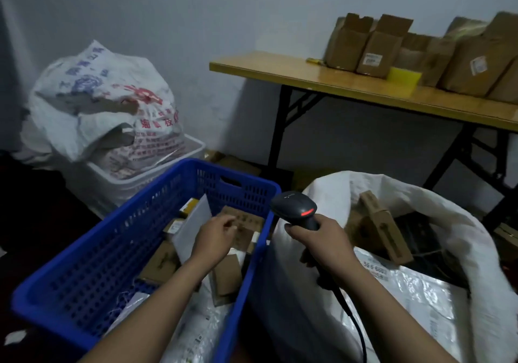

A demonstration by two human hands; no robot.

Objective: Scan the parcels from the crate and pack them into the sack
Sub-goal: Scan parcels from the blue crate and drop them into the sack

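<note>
Wooden table (pixel 280 69) against pale wall (pixel 224 12), cardboard boxes (pixel 377 50) on top; blue crate (pixel 84 250) nearer

A single wide-angle view looks from the person's head, forward and down. Both forearms enter from the bottom edge, so the left hand (pixel 215 233) and the right hand (pixel 322 239), gripping the scanner (pixel 297 208), sit close below the lens. The blue crate (pixel 84 250) fills the lower left and the white sack (pixel 462 236) the lower right. The worktop (pixel 308 74) and wall (pixel 224 12) stand farther back.
</note>
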